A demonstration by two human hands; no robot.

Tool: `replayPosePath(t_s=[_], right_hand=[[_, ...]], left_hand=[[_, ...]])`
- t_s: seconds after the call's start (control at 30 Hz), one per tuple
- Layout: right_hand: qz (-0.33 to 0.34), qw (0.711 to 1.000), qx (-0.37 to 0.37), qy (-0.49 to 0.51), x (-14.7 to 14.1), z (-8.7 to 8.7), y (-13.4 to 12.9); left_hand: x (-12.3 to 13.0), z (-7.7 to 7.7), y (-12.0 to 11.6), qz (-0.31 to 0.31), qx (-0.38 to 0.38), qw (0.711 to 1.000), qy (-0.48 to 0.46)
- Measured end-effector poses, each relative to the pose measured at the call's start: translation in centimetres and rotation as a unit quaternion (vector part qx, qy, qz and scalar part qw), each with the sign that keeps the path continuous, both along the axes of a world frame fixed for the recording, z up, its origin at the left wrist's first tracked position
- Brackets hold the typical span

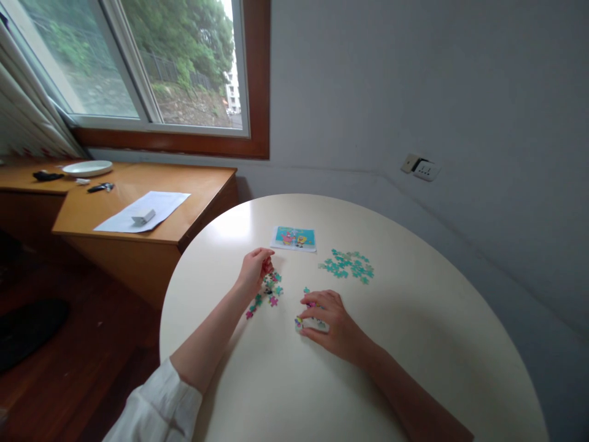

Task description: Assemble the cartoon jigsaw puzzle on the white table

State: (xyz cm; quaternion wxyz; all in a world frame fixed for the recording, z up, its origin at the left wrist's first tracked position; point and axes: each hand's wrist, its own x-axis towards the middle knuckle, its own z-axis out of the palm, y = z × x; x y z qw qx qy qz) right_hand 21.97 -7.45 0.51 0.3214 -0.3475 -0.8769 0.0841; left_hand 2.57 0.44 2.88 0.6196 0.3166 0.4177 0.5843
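Note:
My left hand (256, 269) is closed, thumb and fingertips together, above the left side of a loose cluster of puzzle pieces (273, 301) in teal, pink and mixed colours. What it pinches, if anything, is too small to make out. Fingers apart and curved, my right hand (335, 319) rests over a small group of multicoloured puzzle pieces (299, 322), which it partly hides. Beyond both hands lies a picture card (295, 239) with pink and yellow cartoon figures on blue. A spread pile of teal puzzle pieces (348, 265) lies to its right.
The round white table (414, 368) stands against the wall. Left of it, a wooden desk (211, 184) carries a paper sheet (161, 202) with a small white box (143, 216), a white plate (87, 168) and dark small items. A wall socket (426, 170) is at right.

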Motion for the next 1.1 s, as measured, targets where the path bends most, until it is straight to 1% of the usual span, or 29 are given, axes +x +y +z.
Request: replayPosePath(t_s=[0.1,0.17,0.23,0.3,0.33,0.4,0.47,0.53,0.6,0.77,0.83,0.97,1.1], right_hand=[[-0.002,1.0,0.0,0.004,0.0,-0.1,0.1],[-0.003,1.0,0.003,0.007,0.1,-0.2,0.1],[-0.006,1.0,0.007,0.007,0.1,-0.1,0.1],[-0.012,1.0,0.014,0.009,0.1,-0.1,0.1],[-0.016,1.0,0.018,0.011,0.2,-0.1,0.2],[-0.022,0.999,0.028,0.015,0.2,-0.2,0.2],[-0.029,0.999,0.036,0.021,0.3,-0.2,0.3],[-0.037,0.998,0.045,0.029,0.3,-0.1,0.4],[-0.045,0.997,0.051,0.036,0.3,-0.1,0.5],[-0.056,0.996,0.051,0.047,0.4,-0.1,0.7],[-0.055,0.996,0.051,0.049,0.4,-0.1,0.7],[-0.056,0.996,0.051,0.054,0.4,-0.1,0.7],[-0.058,0.996,0.045,0.054,0.4,-0.1,0.7]], left_hand=[[-0.2,0.0,0.2,0.013,0.008,1.0,0.018],[-0.3,-0.1,0.2,0.013,0.02,0.999,0.046],[-0.5,-0.1,0.3,0.001,0.04,0.994,0.101],[-0.9,0.0,0.3,-0.041,0.071,0.978,0.193],[-1.1,0.0,0.3,-0.067,0.091,0.962,0.25],[-1.6,-0.1,0.3,-0.098,0.138,0.915,0.367],[-2.1,-0.2,0.4,-0.087,0.183,0.863,0.462],[-2.6,-0.3,0.6,-0.081,0.212,0.827,0.515],[-3.1,-0.4,0.8,-0.111,0.222,0.808,0.534],[-4.1,-0.3,0.8,-0.247,0.229,0.776,0.533],[-4.4,-0.1,0.7,-0.285,0.231,0.768,0.524],[-4.4,0.5,0.2,-0.326,0.223,0.756,0.522],[-3.9,1.1,-0.4,-0.342,0.233,0.733,0.539]])
